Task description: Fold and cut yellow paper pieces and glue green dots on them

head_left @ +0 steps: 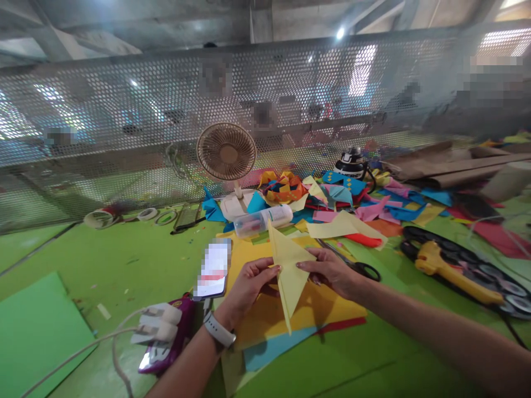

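Note:
Between both hands is a folded pale yellow paper, roughly triangular, with a narrow folded strip down its left side. My left hand pinches that strip between thumb and fingers. At the right corner my right hand grips the paper, thumb in front and fingers behind. Beneath them lies a stack of yellow-orange sheets with a light blue sheet sticking out at the front. Black-handled scissors lie just beyond my right hand, their blades partly hidden. A phone with a lit screen lies beyond my left wrist.
A small fan stands before a perforated metal screen. A clear bottle and coloured paper pieces lie behind. A yellow glue gun rests on a black tray at right; a purple power strip sits left.

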Motion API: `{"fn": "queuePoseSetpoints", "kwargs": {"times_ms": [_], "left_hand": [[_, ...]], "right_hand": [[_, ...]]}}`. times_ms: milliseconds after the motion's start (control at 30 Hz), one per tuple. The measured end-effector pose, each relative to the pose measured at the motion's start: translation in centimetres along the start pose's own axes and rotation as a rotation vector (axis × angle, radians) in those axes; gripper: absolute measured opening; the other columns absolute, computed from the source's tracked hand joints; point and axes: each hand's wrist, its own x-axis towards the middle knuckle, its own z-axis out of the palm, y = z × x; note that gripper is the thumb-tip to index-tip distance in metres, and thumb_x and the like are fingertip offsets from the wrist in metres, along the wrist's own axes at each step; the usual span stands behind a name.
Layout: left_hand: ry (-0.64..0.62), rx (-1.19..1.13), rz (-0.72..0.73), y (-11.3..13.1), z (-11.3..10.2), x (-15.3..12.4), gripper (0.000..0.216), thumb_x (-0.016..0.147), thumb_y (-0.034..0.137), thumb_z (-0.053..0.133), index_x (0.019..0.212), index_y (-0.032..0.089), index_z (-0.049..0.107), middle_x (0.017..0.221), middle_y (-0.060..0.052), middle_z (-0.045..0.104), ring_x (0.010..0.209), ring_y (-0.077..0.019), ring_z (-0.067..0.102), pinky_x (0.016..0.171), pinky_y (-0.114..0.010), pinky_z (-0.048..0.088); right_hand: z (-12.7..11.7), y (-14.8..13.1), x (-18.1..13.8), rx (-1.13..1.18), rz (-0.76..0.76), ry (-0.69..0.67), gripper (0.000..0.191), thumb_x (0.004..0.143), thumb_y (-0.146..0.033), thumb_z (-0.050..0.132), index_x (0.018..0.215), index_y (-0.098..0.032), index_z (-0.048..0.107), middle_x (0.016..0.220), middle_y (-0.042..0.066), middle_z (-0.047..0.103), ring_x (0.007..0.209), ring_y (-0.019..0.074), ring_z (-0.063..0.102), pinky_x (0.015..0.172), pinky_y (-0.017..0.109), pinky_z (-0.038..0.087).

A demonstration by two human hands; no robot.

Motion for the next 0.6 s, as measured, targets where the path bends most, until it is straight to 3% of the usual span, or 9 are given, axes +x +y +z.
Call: {"fn": "queuePoseSetpoints", "kwargs": {"times_ms": [167, 333, 500, 600], "left_hand": [[0.059, -0.029, 0.01, -0.22, -0.13, 0.04, 0.033, 0.069, 0.032, 0.068, 0.099, 0.018, 0.066, 0.082, -0.006, 0.069, 0.062, -0.013, 0.061, 0.051, -0.022, 0.051], [0.078, -0.036, 0.003, -0.18, -0.4, -0.2, 0.019, 0.069, 0.031, 0.068, 0.08, 0.016, 0.07, 0.078, -0.005, 0.068, 0.067, -0.0146, 0.061, 0.054, -0.023, 0.05], [0.022, -0.074, 0.002, -0.11, -0.49, -0.21, 0.013, 0.071, 0.024, 0.064, 0.079, 0.014, 0.067, 0.074, -0.004, 0.065, 0.065, -0.013, 0.058, 0.058, -0.022, 0.047], [0.026, -0.184, 0.012, 0.06, -0.1, -0.19, 0.019, 0.073, 0.033, 0.062, 0.083, 0.017, 0.062, 0.063, 0.001, 0.058, 0.054, -0.0093, 0.053, 0.053, -0.02, 0.044]], "right_hand": [[-0.2, 0.5, 0.33, 0.122, 0.016, 0.05, 0.014, 0.065, -0.023, 0.069, 0.075, -0.014, 0.067, 0.058, -0.002, 0.057, 0.043, 0.0037, 0.043, 0.041, 0.017, 0.033], [-0.61, 0.77, 0.51, 0.197, -0.003, 0.061, 0.016, 0.063, -0.015, 0.061, 0.076, -0.015, 0.07, 0.058, -0.001, 0.059, 0.046, 0.0059, 0.047, 0.047, 0.019, 0.037], [-0.8, 0.26, 0.26, 0.096, -0.031, 0.044, 0.012, 0.067, -0.014, 0.057, 0.068, -0.016, 0.069, 0.053, -0.002, 0.057, 0.044, 0.0056, 0.047, 0.046, 0.018, 0.035], [-0.89, 0.01, 0.11, 0.003, -0.089, 0.013, 0.012, 0.068, -0.015, 0.057, 0.068, -0.016, 0.069, 0.059, -0.001, 0.06, 0.048, 0.0065, 0.05, 0.048, 0.019, 0.036]]}}
